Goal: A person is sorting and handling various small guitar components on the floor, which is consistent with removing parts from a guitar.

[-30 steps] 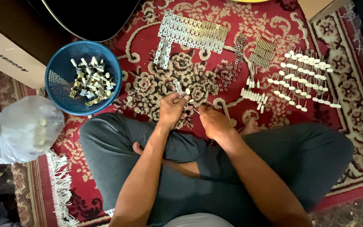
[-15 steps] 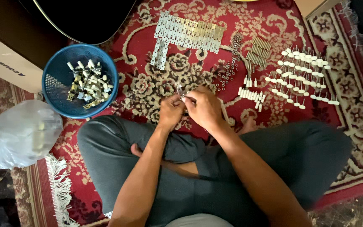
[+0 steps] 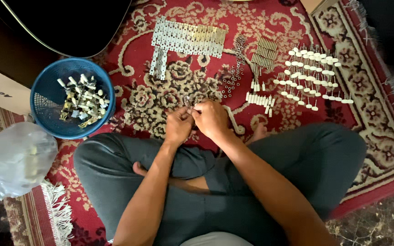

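Metal, silvery and small: one part (image 3: pixel 187 101), its detail too fine to tell, pinched between the fingertips of the left hand (image 3: pixel 178 126) and the right hand (image 3: pixel 211 119), both clenched on it above the red patterned carpet (image 3: pixel 128 36). Blue basket (image 3: pixel 42 109) of similar pieces sits at left; white-tipped pegs (image 3: pixel 313 75) lie in rows at right.

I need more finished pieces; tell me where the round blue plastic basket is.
The round blue plastic basket sits on the red patterned carpet, left of the hands, beside the person's left knee.
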